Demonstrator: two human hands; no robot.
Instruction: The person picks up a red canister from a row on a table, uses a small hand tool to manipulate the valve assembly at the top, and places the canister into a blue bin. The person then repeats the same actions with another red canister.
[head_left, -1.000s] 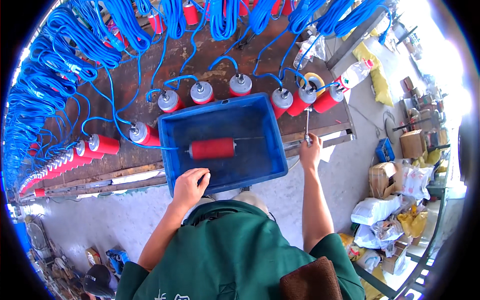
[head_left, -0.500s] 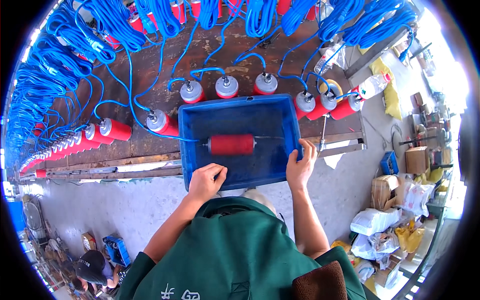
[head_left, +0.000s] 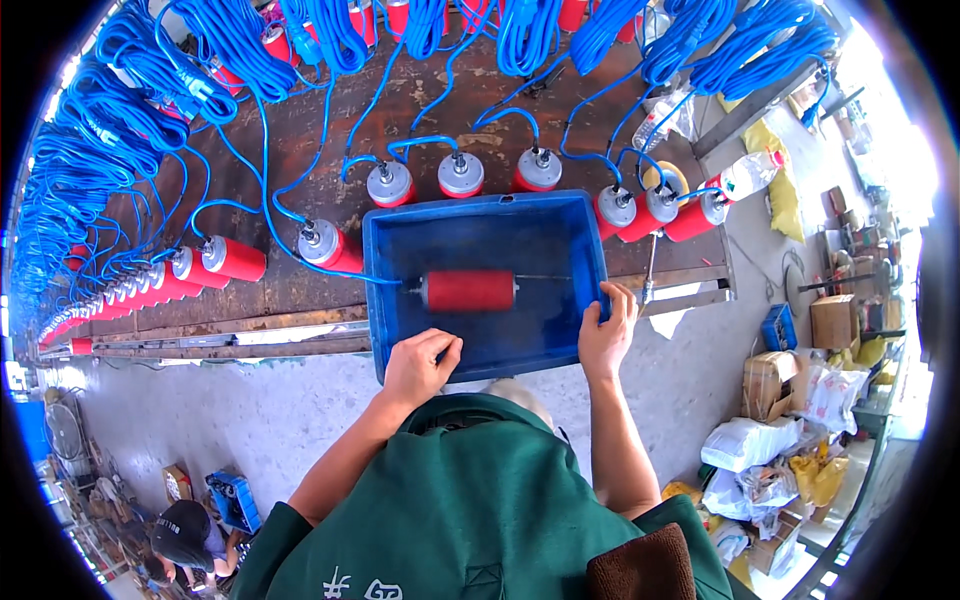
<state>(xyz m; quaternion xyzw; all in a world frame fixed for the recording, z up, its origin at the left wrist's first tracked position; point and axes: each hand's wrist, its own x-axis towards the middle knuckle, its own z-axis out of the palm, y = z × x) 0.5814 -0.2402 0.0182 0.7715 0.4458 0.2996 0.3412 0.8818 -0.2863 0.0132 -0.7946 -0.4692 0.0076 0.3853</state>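
Observation:
A blue plastic tub (head_left: 484, 206) sits in front of me, its far side by the table edge. Inside lies a red cylinder (head_left: 470, 291) with metal ends, slightly blurred. A thin rod sticks out to its right, and a blue cable (head_left: 345, 273) runs from its left end over the tub's wall. At the near left rim, my left hand (head_left: 420, 368) is closed with its fingers curled over the edge. My right hand (head_left: 608, 330) grips the right wall, fingers bent over the rim. Whether liquid covers the tub's bottom is hard to tell.
Several red cylinders with grey caps (head_left: 461, 174) and blue cables stand behind the tub. More line the brown table (head_left: 300, 160) to the left. Coiled blue cables (head_left: 527, 35) lie along the far side. Cartons (head_left: 768, 385) and bags are at right; a person (head_left: 187, 537) is lower left.
The tub, table and cylinders appear shifted slightly right in the picture. Both hands keep their places on the rim.

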